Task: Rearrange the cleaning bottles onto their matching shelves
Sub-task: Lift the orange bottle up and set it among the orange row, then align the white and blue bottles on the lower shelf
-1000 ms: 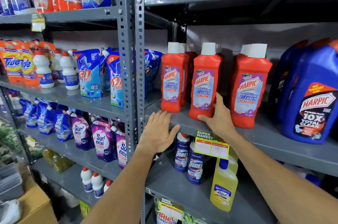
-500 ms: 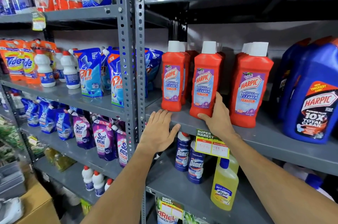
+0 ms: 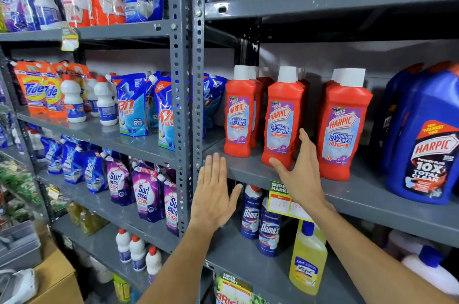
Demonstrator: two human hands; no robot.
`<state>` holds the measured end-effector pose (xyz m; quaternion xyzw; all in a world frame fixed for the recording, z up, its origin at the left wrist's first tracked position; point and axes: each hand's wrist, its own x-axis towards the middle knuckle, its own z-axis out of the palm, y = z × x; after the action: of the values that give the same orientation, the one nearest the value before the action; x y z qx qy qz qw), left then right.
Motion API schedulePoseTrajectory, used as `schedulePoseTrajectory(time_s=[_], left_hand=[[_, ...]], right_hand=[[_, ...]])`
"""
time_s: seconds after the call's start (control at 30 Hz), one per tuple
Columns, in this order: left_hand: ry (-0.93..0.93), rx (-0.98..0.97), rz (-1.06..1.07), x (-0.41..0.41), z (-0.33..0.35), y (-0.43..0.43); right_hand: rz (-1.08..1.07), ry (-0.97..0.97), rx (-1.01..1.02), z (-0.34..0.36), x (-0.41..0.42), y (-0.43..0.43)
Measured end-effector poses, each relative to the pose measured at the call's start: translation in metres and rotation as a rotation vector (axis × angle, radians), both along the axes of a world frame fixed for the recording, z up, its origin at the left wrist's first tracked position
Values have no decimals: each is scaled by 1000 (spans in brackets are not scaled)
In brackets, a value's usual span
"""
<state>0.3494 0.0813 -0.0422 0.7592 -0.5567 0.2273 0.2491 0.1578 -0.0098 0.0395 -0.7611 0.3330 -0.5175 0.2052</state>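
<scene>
Red Harpic bottles [image 3: 283, 120] with white caps and purple labels stood on a grey shelf [image 3: 372, 194] beside blue Harpic jugs [image 3: 427, 140].

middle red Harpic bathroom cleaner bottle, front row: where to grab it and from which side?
Judging by its pose, take the middle red Harpic bottle around its flat-sided body, below the white cap, coming from the front. It stands upright at the shelf edge, with clear gaps on both sides. The right hand is open at its lower right corner, with no grip yet.
</scene>
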Motion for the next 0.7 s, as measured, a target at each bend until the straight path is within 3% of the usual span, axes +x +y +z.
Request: schedulePoseTrajectory(time_s=[0.17,0.43,0.6,0.7], left_hand=[[43,37,44,2,-66,20],[74,382,-28,5,-169,26],[118,498,-42,17,-241,15],[165,534,-80,20,-270,10]], right_hand=[[48,-62,-198,-42,-3,51],[78,135,-180,-165,9,64],[29,274,99,-240,18,35],[-72,226,359,-275,30,3]])
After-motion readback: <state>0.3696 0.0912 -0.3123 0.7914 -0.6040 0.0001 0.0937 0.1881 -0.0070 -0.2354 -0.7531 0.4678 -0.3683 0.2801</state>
